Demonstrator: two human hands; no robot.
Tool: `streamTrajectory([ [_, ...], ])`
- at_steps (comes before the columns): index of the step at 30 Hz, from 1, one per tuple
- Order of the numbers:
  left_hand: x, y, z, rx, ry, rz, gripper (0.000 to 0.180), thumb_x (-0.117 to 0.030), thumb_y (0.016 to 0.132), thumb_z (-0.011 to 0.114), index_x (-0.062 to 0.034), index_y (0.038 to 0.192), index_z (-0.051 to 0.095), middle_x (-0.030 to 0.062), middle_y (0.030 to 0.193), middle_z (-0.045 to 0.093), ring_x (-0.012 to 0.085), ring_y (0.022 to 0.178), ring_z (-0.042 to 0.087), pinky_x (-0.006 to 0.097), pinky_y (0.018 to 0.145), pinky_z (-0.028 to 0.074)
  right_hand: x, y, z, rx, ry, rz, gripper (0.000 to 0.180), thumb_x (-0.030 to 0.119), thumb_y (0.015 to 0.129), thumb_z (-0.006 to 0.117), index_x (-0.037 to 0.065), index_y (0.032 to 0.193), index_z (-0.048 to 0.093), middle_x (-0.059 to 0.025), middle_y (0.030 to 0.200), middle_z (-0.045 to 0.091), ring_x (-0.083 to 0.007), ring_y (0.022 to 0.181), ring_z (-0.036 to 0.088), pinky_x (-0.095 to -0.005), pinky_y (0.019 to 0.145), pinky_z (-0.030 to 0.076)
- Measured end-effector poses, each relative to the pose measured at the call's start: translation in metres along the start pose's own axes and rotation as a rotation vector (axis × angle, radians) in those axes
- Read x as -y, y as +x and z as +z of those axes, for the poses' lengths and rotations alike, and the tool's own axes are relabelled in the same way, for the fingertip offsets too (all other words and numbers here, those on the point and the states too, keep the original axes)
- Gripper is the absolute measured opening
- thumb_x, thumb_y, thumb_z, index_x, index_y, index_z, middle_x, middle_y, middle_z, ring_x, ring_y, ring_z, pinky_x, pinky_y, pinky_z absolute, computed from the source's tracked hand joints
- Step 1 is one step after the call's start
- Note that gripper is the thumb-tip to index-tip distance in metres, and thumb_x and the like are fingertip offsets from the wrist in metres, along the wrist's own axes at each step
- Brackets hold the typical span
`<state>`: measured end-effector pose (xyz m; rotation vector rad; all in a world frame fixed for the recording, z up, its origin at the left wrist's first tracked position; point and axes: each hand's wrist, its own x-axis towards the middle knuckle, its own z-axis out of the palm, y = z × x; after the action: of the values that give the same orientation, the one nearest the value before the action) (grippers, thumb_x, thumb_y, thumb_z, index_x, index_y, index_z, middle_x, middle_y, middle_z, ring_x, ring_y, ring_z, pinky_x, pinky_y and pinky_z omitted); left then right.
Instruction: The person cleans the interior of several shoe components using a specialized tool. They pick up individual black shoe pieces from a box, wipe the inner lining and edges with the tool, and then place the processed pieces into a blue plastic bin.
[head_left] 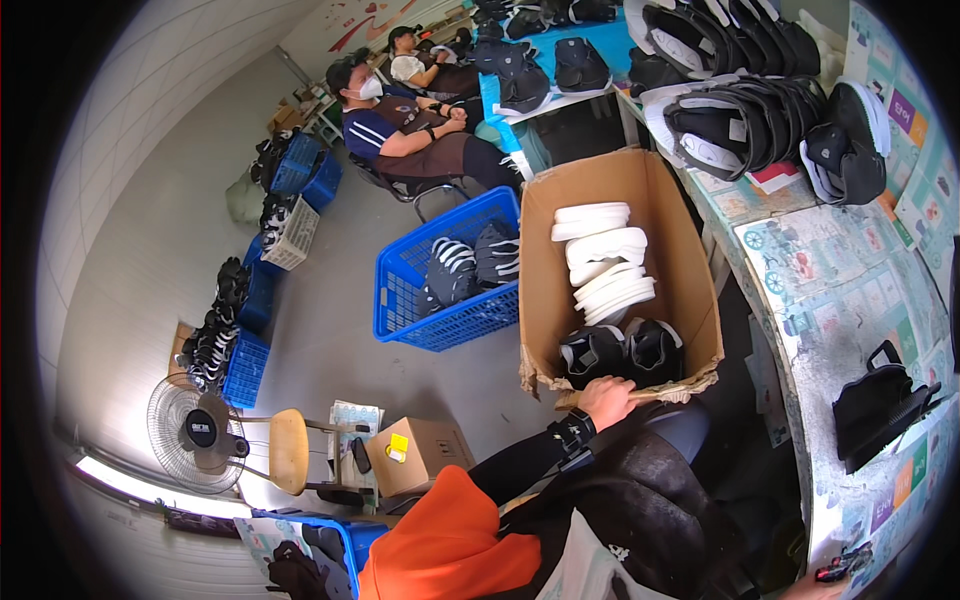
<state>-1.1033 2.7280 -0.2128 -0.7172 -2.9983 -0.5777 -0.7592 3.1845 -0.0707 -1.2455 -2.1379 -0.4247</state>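
My left hand is closed over the near rim of a tall open cardboard box, its fingers hooked inside the edge. Inside the box are stacks of white shoe soles, with a pair of black shoes at the near end. Only part of my right hand shows, at the bottom right by the table edge. It is beside a small dark object with red on it, whose kind I cannot make out. Its fingers are mostly cut off by the frame.
A blue basket with sneakers stands left of the box. Rows of black shoes fill the far end of the paper-covered table; a black shoe piece lies nearer. A fan, a chair and seated people are to the left.
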Motion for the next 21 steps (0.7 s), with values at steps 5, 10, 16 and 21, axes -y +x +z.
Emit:
streamTrajectory([
  [5, -0.012, -0.011, 0.0, 0.028, 0.054, -0.03, 0.022, -0.033, 0.087, 0.077, -0.0124, 0.094, 0.071, 0.0117, 0.088, 0.072, 0.0343, 0.085, 0.072, 0.049, 0.074, 0.058, -0.017, -0.015, 0.002, 0.077, 0.017, 0.076, 0.081, 0.03, 0.088, 0.086, -0.006, 0.148, 0.044, -0.0288, 0.123, 0.066, -0.0462, 0.105, 0.067, -0.0544, 0.093, 0.055],
  [10, -0.006, -0.023, 0.012, 0.07, 0.055, -0.038, 0.026, -0.037, 0.088, 0.074, -0.0125, 0.093, 0.073, 0.0126, 0.087, 0.074, 0.0334, 0.085, 0.074, 0.049, 0.074, 0.06, -0.005, -0.018, -0.002, 0.035, 0.062, 0.042, 0.076, 0.029, 0.089, 0.086, -0.01, 0.143, 0.049, -0.0302, 0.123, 0.065, -0.0496, 0.107, 0.066, -0.0547, 0.092, 0.056],
  [16, -0.008, 0.0, -0.013, 0.047, 0.039, -0.072, 0.024, -0.033, 0.083, 0.077, -0.011, 0.089, 0.07, 0.0131, 0.084, 0.071, 0.0362, 0.083, 0.071, 0.052, 0.074, 0.057, -0.008, -0.013, 0.02, 0.091, 0.095, 0.182, 0.055, 0.022, 0.099, 0.072, 0.002, 0.146, 0.052, -0.0214, 0.13, 0.065, -0.0422, 0.117, 0.065, -0.0492, 0.095, 0.055],
  [21, -0.007, 0.001, 0.002, -0.002, 0.039, -0.044, 0.023, -0.032, 0.081, 0.079, -0.0122, 0.087, 0.068, 0.0118, 0.08, 0.069, 0.0352, 0.082, 0.07, 0.051, 0.072, 0.057, -0.029, -0.014, 0.03, 0.102, 0.073, 0.197, 0.054, 0.02, 0.098, 0.073, 0.003, 0.145, 0.053, -0.0214, 0.129, 0.064, -0.0431, 0.115, 0.064, -0.0497, 0.094, 0.054],
])
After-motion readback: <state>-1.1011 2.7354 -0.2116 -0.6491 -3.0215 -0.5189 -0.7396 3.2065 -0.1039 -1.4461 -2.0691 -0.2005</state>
